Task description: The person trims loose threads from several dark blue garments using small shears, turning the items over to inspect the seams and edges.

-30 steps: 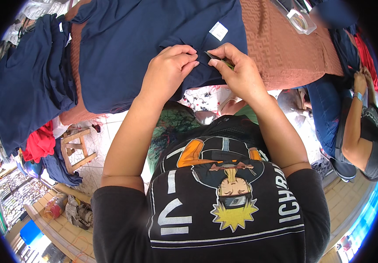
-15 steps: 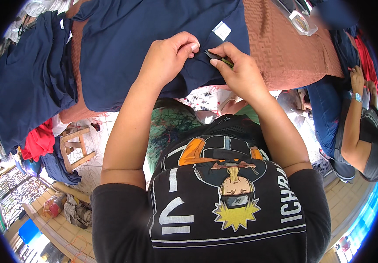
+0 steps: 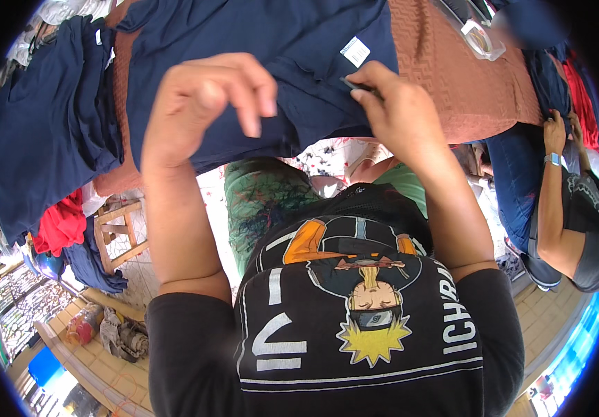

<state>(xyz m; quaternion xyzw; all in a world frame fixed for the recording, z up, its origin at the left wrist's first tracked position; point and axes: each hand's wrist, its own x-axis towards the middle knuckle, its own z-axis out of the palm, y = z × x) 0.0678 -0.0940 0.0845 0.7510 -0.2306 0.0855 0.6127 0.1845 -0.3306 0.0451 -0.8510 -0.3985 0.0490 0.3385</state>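
A navy blue garment (image 3: 244, 35) lies spread over the table in front of me, with a white label (image 3: 355, 51) on its fabric. My left hand (image 3: 192, 104) is raised above the garment's left part, fingers loosely curved and apart, holding nothing I can see. In my right hand (image 3: 403, 108) are small thread snips (image 3: 348, 83); only their dark tips show past the fingers, the rest hidden in the grip. That hand is over the garment's right edge, just below the label.
A brown patterned cloth (image 3: 452, 76) covers the table. Another navy garment (image 3: 56, 104) hangs over its left side. Red cloth (image 3: 62, 226) and a wooden stool (image 3: 119, 236) are at lower left. A clear plastic item (image 3: 480, 38) lies far right. A co-worker's arm (image 3: 555, 187) reaches toward cloth at right.
My left hand has moved left and nearer to me, its pinch opened into spread fingers. My right hand, still gripping the snips, has shifted slightly right.
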